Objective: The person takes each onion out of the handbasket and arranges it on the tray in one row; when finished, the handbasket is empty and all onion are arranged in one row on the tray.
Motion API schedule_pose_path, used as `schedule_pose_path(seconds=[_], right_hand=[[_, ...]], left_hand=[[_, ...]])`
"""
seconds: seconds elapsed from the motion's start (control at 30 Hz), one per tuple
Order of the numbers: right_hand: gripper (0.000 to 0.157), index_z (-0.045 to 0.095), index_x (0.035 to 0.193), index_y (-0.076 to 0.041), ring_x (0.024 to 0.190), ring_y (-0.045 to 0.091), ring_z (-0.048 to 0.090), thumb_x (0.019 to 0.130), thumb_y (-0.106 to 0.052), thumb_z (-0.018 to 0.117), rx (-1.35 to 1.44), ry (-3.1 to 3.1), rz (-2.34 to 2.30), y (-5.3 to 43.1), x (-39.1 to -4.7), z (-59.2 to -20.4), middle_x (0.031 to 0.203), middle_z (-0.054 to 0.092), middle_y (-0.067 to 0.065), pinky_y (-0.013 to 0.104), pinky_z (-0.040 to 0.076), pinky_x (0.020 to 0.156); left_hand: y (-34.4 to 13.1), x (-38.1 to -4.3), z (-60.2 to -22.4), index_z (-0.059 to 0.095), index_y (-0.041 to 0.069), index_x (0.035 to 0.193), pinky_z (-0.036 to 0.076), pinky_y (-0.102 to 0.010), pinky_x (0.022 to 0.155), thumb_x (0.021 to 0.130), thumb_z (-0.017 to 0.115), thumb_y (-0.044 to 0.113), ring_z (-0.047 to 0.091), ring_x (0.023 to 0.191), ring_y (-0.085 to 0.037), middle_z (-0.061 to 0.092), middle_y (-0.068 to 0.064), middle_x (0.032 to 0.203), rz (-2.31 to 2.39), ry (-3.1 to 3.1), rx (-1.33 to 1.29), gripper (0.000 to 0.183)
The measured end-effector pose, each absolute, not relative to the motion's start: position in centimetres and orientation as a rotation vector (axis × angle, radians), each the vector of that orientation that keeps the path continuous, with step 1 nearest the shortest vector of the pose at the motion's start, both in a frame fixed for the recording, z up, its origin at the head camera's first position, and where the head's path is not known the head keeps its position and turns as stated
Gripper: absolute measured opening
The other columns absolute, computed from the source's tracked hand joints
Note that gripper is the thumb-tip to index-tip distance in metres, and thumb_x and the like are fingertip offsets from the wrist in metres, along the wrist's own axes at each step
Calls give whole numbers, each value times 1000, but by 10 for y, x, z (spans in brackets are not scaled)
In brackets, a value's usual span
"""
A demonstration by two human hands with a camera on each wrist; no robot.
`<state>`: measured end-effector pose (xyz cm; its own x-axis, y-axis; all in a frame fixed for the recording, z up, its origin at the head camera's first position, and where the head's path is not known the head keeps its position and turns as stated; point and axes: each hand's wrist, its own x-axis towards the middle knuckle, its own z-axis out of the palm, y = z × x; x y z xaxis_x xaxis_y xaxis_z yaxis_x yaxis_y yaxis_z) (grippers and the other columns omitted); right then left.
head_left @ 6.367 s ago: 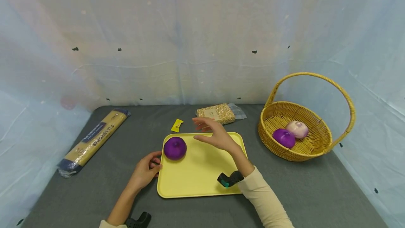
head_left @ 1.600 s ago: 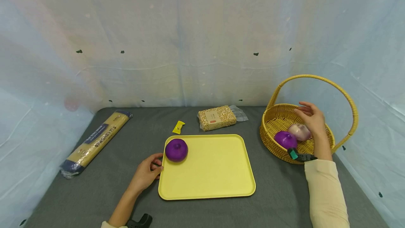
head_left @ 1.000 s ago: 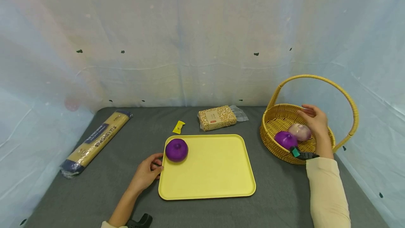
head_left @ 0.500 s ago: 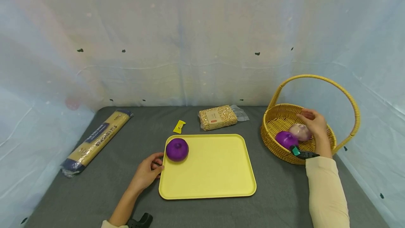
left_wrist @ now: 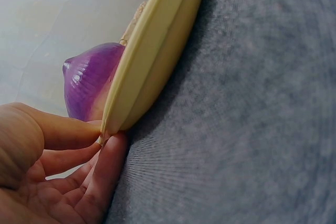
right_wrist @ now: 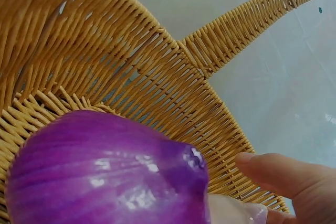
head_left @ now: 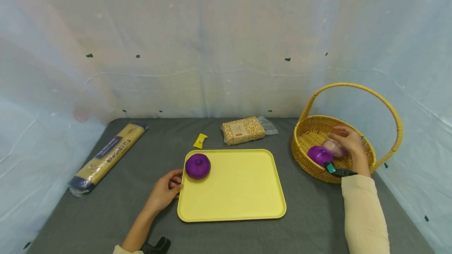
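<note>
My left hand (head_left: 161, 194) pinches the left rim of a yellow tray (head_left: 233, 187), and in the left wrist view its thumb and fingers meet on either side of that rim. A dark purple onion (head_left: 197, 166) sits in the tray's far left corner. Inside the wicker basket (head_left: 302, 163), a brighter purple onion (head_left: 319, 155) lies against a pale pinkish-white bulb (head_left: 333, 147). My right hand (head_left: 351, 142) reaches over this bulb with fingers spread and partly covers it. In the right wrist view the thumb (right_wrist: 283, 174) is apart from the bulb; any fingertip contact is hidden.
A pack of spaghetti (head_left: 109, 158) lies at the left of the grey table. Behind the tray are a small yellow wrapped packet (head_left: 200, 140) and a clear bag of grain (head_left: 243, 130). The basket's tall handle (head_left: 397, 122) arches above the right hand.
My right hand has moved from above the tray to the basket, then sunk lower over the pale bulb. The left hand stays at the tray rim.
</note>
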<state>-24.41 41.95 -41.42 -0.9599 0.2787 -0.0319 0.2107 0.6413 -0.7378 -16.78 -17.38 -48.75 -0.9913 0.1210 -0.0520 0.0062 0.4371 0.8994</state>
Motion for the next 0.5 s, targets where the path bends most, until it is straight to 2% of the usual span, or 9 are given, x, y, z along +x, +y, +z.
schedule_pose_path(seconds=[0.23,0.5], right_hand=[[68,35,137,8,124,53,31,91,-37,57,-349,-2886,1261,422,-245,-416,136,32,38,63,30,99],[69,34,137,9,120,50,35,91,-36,59,-306,-2948,1267,425,-245,-422,134,34,36,60,32,96]], left_hand=[[-174,-167,-487,53,3,127,52,-27,54,85,62,-3,57,70,-16,55,-11,91,1604,2575,103,43],[-173,-167,-486,53,4,127,52,-28,54,85,62,-3,57,70,-16,55,-11,92,1599,2569,95,44]])
